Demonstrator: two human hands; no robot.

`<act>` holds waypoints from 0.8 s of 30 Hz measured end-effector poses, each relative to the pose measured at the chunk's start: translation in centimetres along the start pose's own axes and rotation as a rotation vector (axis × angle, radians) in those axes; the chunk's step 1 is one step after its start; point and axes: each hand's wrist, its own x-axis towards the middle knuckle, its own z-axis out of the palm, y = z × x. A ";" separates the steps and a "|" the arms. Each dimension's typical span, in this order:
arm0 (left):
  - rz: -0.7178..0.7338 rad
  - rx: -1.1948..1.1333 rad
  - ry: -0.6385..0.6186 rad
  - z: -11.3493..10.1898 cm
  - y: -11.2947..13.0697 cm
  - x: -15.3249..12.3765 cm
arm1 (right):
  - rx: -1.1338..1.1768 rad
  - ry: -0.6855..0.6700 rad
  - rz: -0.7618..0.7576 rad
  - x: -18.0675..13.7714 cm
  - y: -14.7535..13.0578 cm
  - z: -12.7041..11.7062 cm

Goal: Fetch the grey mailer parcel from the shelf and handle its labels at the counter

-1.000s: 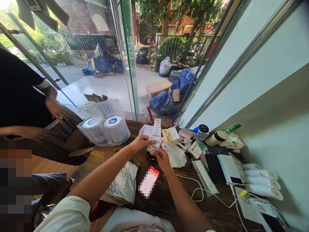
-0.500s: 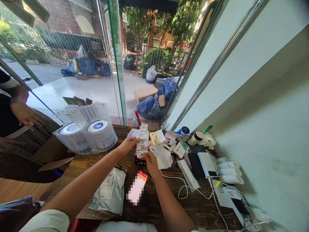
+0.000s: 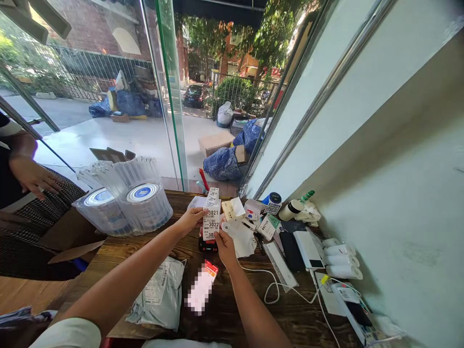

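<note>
A white strip of numbered labels (image 3: 211,214) stands upright over the dark wooden table (image 3: 232,299), printed with 3021 and 3022. My left hand (image 3: 191,218) pinches its left edge near the middle. My right hand (image 3: 224,241) holds its lower right corner. Just below the strip sits a small black and red device (image 3: 207,245), partly hidden by my hands.
A grey mailer bag (image 3: 157,295) and a red-topped card (image 3: 202,292) lie near me. Clear air-cushion rolls (image 3: 125,198) stand at left. Cards, paper rolls (image 3: 342,261), a white cable (image 3: 282,290) and boxes crowd the right. Another person's hand (image 3: 32,176) rests at far left.
The label strip has been fed upward a little, with 3022 showing fully now. The view has shifted right, so the person at left is further out of frame.
</note>
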 end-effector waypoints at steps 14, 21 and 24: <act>0.001 -0.024 0.020 1.3 0.6 0.6 | -0.018 -0.019 -0.025 0.5 -0.8 -1.0; 0.025 0.014 0.101 1.9 0.5 0.9 | -0.031 0.032 -0.086 1.0 -0.8 -1.0; 0.092 0.042 0.207 2.2 0.0 1.1 | -0.069 0.166 -0.158 1.8 -1.0 -1.0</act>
